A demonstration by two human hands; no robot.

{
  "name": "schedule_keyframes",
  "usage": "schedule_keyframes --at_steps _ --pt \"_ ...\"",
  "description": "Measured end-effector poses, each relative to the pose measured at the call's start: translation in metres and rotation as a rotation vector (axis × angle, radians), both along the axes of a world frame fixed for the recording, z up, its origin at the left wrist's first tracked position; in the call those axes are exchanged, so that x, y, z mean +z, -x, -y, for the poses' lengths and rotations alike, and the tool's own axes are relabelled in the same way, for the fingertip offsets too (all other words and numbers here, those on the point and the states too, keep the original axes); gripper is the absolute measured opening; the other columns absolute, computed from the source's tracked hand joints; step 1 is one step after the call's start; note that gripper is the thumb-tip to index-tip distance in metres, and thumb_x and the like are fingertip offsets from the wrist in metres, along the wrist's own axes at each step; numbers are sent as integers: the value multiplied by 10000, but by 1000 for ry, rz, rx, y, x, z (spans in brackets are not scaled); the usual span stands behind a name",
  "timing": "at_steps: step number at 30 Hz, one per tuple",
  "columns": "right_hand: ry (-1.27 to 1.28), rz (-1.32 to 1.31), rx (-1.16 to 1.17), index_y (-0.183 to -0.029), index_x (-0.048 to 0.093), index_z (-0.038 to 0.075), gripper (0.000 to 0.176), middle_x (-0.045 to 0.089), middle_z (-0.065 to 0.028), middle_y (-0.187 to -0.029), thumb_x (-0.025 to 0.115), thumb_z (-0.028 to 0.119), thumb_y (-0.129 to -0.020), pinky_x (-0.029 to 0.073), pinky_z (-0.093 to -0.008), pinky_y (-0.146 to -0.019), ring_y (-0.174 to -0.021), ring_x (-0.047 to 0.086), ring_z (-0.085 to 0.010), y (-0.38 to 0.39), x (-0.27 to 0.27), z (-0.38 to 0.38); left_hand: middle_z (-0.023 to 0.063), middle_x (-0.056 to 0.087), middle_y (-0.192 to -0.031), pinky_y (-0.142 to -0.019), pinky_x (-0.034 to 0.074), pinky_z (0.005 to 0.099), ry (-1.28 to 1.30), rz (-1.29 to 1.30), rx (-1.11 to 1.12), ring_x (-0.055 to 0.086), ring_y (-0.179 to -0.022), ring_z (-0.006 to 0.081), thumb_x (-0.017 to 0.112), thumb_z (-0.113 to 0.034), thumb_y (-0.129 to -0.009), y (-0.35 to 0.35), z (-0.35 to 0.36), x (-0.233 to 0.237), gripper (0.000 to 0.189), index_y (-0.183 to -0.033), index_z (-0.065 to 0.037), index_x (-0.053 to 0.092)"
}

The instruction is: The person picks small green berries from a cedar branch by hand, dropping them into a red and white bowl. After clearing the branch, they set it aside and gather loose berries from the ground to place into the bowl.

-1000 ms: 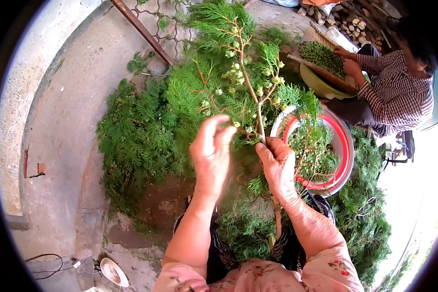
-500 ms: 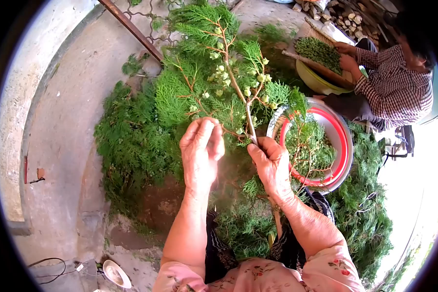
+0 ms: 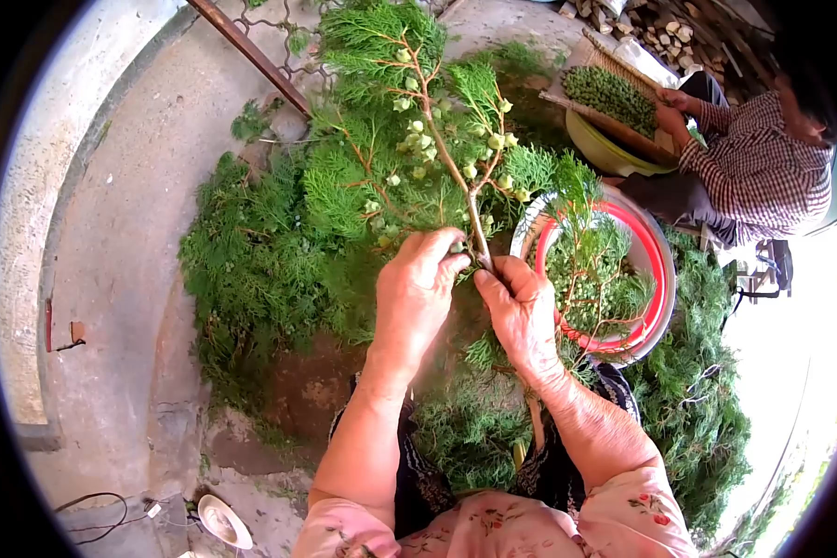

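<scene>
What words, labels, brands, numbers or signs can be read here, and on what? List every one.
None: nothing can be read on the basin, the tub, the hat or anything else in view.
The red flowers on the pink sleeve are pattern, not lettering.

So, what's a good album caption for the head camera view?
Beside a red-ringed basin, the right hand grips a cone-laden evergreen branch; the left hand reaches to its lower end.
</scene>
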State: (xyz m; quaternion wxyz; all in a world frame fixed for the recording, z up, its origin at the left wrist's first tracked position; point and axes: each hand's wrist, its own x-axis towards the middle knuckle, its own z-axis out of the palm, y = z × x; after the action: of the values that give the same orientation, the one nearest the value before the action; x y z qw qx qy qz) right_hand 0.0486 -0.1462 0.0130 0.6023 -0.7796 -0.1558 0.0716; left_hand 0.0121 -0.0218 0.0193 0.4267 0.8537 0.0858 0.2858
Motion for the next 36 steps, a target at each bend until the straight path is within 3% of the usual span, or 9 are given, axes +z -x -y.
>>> schedule_keyframes --at_steps 4,5,14,20,25,29,33,34,36 --pt "-57 -95 26 -857 600 -23 134 528 -75 -560 595 100 -804 397 -286 -476 -513 479 -119 -3 -1 2 14 573 -713 -434 372 182 584 -7 9 464 -515 61 605 -93 -845 5 5 -1 94 -895 -19 633" --pt "-76 -117 31 -856 600 -25 138 528 -75 -563 593 104 -806 398 -286 -482 -521 480 -117 -4 -2 2 14 566 -719 -394 286 159 1013 106 -79 404 -481 32 556 -133 -889 8 2 2 122 -870 -33 623" --pt "-124 -287 -20 -853 607 -31 160 544 -25 -603 576 121 -816 395 -264 -508 -558 467 -86 -8 4 2 85 581 -745 -433 395 208 1522 116 -199 501 -507 127 494 -101 -804 20 -1 15 128 -827 9 557" --pt "-180 -336 -32 -854 610 -28 159 529 9 -613 572 124 -824 366 -238 -500 -561 438 -66 -12 4 5 -1 495 -634 -393 311 209 1456 35 -126 355 -422 62 476 -238 -922 21 -10 8 227 -899 -35 575" --pt "-218 -368 -8 -868 619 -2 149 519 43 -621 580 137 -831 339 -204 -488 -543 424 -34 -16 10 8 25 530 -667 -349 258 179 1409 307 69 352 -413 37 513 -148 -913 22 -33 -4 163 -913 10 556" --pt "-212 -379 60 -871 619 3 144 508 49 -612 585 137 -829 328 -200 -485 -546 426 -34 -18 12 10 56 570 -652 -339 272 179 1041 -156 9 407 -426 45 519 -61 -881 17 -43 -6 87 -870 -2 582" --pt "-155 -390 152 -878 620 6 150 515 43 -620 587 146 -833 338 -201 -500 -558 434 -37 -18 18 13 -5 481 -501 -404 304 215 36 -428 148 398 -422 70 589 -68 -808 10 -61 -35 91 -725 -30 581" --pt "-156 -392 173 -878 620 7 149 517 42 -622 588 146 -833 341 -202 -503 -562 437 -37 -18 20 14 5 513 -597 -428 331 223 273 -376 116 433 -473 81 578 -40 -798 10 -59 -33 13 -796 -34 567" --pt "-160 -398 215 -878 620 9 148 521 41 -626 591 147 -834 347 -203 -511 -570 443 -38 -17 26 16 19 551 -752 -495 381 250 747 -207 11 489 -584 105 573 2 -777 17 -63 -47 163 -929 -43 540"
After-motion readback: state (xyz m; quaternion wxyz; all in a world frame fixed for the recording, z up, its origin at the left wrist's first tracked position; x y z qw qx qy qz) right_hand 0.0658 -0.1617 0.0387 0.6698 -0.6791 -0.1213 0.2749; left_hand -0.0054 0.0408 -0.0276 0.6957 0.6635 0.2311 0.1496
